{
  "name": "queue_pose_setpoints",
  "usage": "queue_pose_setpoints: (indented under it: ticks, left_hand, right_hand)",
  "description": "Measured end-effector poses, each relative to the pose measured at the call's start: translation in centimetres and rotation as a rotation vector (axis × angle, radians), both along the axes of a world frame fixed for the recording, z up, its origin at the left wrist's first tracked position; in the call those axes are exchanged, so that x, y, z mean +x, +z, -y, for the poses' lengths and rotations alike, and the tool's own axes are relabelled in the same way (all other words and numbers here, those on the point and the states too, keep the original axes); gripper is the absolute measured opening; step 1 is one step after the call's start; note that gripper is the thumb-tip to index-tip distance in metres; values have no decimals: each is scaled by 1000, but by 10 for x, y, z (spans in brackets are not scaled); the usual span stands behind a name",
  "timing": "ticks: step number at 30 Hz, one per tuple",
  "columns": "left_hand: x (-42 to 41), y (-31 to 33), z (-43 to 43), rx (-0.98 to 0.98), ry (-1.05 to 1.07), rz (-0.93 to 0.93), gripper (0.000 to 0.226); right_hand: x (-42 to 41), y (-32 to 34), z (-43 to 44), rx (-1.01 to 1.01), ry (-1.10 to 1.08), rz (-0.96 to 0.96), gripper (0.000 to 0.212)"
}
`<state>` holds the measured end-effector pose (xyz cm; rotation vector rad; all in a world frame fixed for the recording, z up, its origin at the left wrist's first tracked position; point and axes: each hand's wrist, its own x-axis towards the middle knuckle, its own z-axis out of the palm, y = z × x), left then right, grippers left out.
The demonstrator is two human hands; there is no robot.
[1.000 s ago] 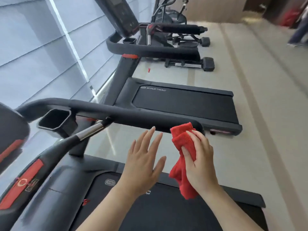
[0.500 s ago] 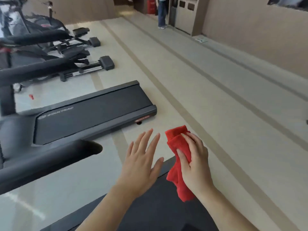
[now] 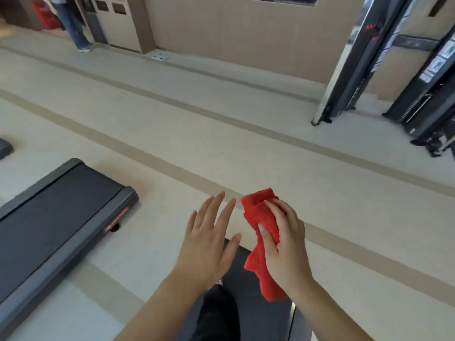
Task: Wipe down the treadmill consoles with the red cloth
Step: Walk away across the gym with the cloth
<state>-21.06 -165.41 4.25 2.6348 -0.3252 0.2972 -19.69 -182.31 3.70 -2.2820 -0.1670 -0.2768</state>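
While the right hand (image 3: 285, 247) gripped the bunched cloth (image 3: 258, 212) in mid-air beside the open, empty left hand (image 3: 209, 244), no console was in view, so some wiping probably lay ahead.

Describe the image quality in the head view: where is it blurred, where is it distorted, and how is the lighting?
Head view: light is soft and even, without hard shadows or glare; wide-angle distortion leans the dark machine frames at the right edge; the treadmill deck at left and the distant person look smeared; the left hand, right hand and red cloth are sharpest.
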Motion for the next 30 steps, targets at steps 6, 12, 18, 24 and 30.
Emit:
queue_pose_setpoints:
  ticks: [6, 12, 18, 24, 30]
  left_hand:
    - [127, -14, 7, 1, -158, -14, 57]
    - [252, -11, 6, 47, -267, -13, 57]
    - [351, -12, 19, 76, -357, -19, 58]
    - [457, -35, 28, 158, -362, -32, 57]
    - [616, -100, 65, 186, -346, -12, 56]
  right_hand:
    - [103, -5, 9, -17, -137, -34, 40]
    - [210, -3, 5, -9, -255, -43, 40]
    - [297, -11, 16, 10, -346, -28, 39]
    - [401, -37, 38, 37, -387, -71, 39]
    - [558, -108, 77, 65, -378, -72, 39]
